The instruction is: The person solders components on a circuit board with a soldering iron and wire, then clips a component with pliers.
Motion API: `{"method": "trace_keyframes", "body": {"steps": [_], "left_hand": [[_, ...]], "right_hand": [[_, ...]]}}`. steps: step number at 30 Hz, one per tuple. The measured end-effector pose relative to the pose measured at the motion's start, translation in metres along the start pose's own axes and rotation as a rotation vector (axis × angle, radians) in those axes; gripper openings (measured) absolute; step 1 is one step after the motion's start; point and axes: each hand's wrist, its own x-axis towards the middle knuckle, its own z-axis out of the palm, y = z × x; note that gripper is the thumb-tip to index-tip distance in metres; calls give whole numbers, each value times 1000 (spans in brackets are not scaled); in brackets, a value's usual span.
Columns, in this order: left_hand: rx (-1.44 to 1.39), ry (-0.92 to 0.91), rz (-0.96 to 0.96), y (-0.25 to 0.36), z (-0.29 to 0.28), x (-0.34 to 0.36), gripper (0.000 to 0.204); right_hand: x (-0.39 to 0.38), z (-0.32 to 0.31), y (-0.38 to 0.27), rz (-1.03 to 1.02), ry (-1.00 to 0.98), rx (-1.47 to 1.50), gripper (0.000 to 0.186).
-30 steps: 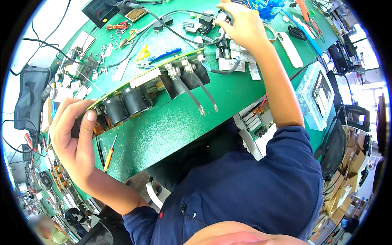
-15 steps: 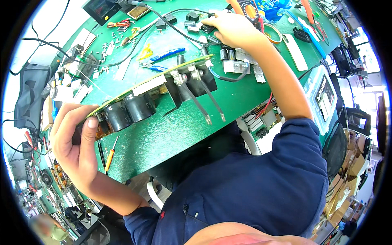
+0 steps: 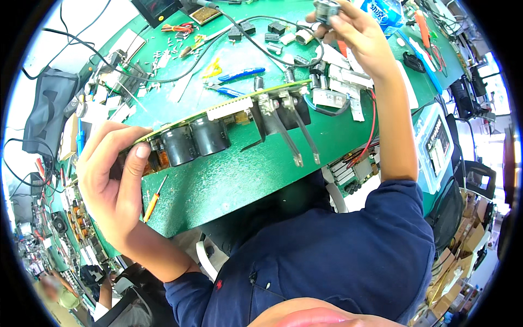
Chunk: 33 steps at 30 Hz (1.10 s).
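My left hand (image 3: 117,182) grips the left end of a long circuit board (image 3: 190,115), thumb over its near side and fingers behind. The board is tilted up on edge, so its big black capacitors (image 3: 210,135) and dark heat sinks face me. Two grey leads (image 3: 289,136) hang from its right part. At the far side of the bench, my right hand (image 3: 362,41) is raised, its fingers closed on a small round dark and silver part (image 3: 327,10); its exact kind is unclear. Blue-handled pliers (image 3: 239,75) lie just behind the board.
A screwdriver with an orange handle (image 3: 153,206) lies near the left front edge of the green bench (image 3: 218,182). Loose capacitors (image 3: 271,37) and black blocks are scattered at the back. A dark cable (image 3: 256,41) loops across. A clear plastic box (image 3: 433,147) stands at the right.
My right hand has lifted from the loose parts at the back and moved right, now holding the round part. My left hand still holds the board; the whole view has shifted slightly.
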Motion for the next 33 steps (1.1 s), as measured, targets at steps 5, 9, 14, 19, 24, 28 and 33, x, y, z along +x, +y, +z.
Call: {"method": "trace_keyframes", "body": {"steps": [5, 9, 14, 19, 24, 28, 33], "left_hand": [[6, 8, 34, -5, 0, 0, 11], [39, 33, 70, -10, 0, -1, 11], [-17, 43, 4, -17, 0, -2, 15], [-18, 68, 14, -13, -1, -6, 15], [-27, 63, 19, -8, 0, -5, 15], [-28, 57, 14, -5, -1, -9, 13], [-21, 77, -14, -2, 1, -9, 11]], "right_hand": [[-46, 6, -15, -117, 141, 88, 27], [-82, -5, 3, -197, 145, 162, 45], [-126, 24, 4, -193, 356, 119, 35], [-127, 38, 1, -160, 431, -642, 34], [-88, 18, 15, -250, 330, -1049, 34], [-48, 21, 35, -234, 233, -1344, 30], [-3, 0, 54, -248, -104, -1604, 28]]}}
